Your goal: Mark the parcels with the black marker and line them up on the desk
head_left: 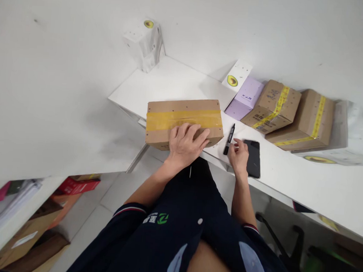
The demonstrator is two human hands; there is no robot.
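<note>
Spread across the top and near edge of a brown cardboard box with yellow tape is my left hand. The box lies at the front edge of the white table, partly overhanging it. My right hand is at the table, its fingers bent and somewhat apart, just right of a black marker. The marker lies on the tabletop close to my thumb; whether they touch I cannot tell. Right beside that hand, partly behind it, lies a black phone.
Along the wall on the white table stand a white avocado box, a lilac box and two taped cartons. A wrapped white box occupies the far left corner. Shelves with cartons are lower left; a chair is lower right.
</note>
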